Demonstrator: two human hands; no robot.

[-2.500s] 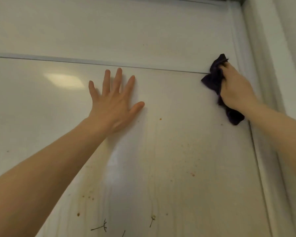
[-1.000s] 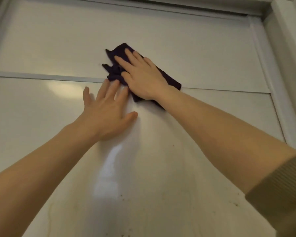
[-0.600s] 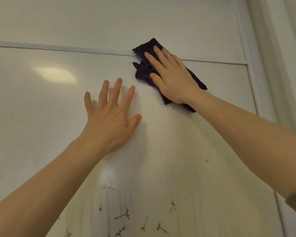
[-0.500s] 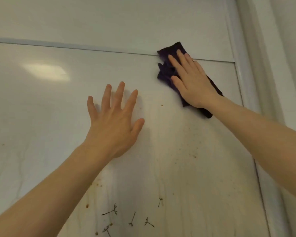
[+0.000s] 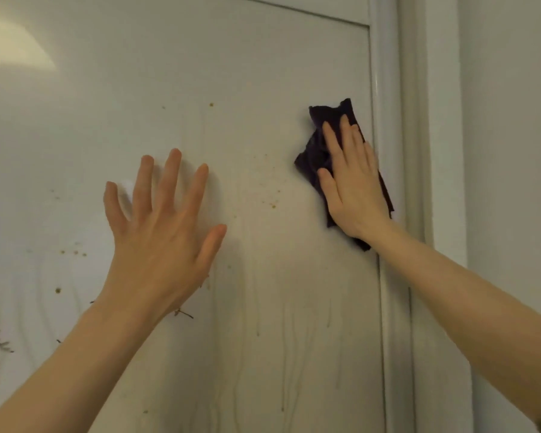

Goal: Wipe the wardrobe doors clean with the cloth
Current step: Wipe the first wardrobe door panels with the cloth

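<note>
I see the right hand [image 5: 353, 189] laid flat, fingers straight and close together, pressing the cloth [image 5: 330, 115] against the wardrobe door [image 5: 263, 73]. The cloth is dark purple, soft and crumpled, with ragged edges showing above and below the palm. It lies at the door's right edge, touching the rounded white frame strip [image 5: 384, 89]. Brown specks [image 5: 272, 204] dot the door's glossy pale panel left of the cloth. Further left on the door, the left hand [image 5: 160, 245] rests flat, fingers spread, holding nothing.
</note>
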